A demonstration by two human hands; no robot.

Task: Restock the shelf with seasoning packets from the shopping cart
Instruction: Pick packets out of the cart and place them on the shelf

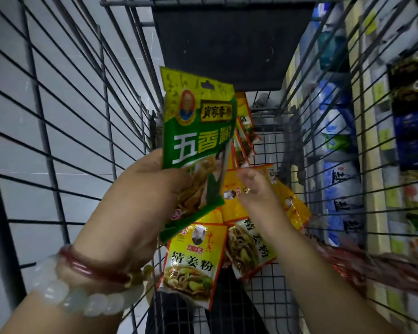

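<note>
My left hand [140, 196] grips a green seasoning packet [198, 131] by its lower half and holds it upright above the wire shopping cart [323, 145]. Behind the green one, more packets stick out of the same grip. My right hand [256, 189] reaches down into the cart with its fingers curled on a yellow packet [234, 201] in the pile. Several yellow seasoning packets [191, 263] lie on the cart floor below both hands. Whether the right fingers pinch the packet or only touch it is hard to tell.
The cart's wire sides rise on the left [58, 116] and right. A dark plastic flap [227, 44] closes the far end. Shelves [384, 165] with blue-and-white bags and dark packs run along the right. A pale tiled floor lies to the left.
</note>
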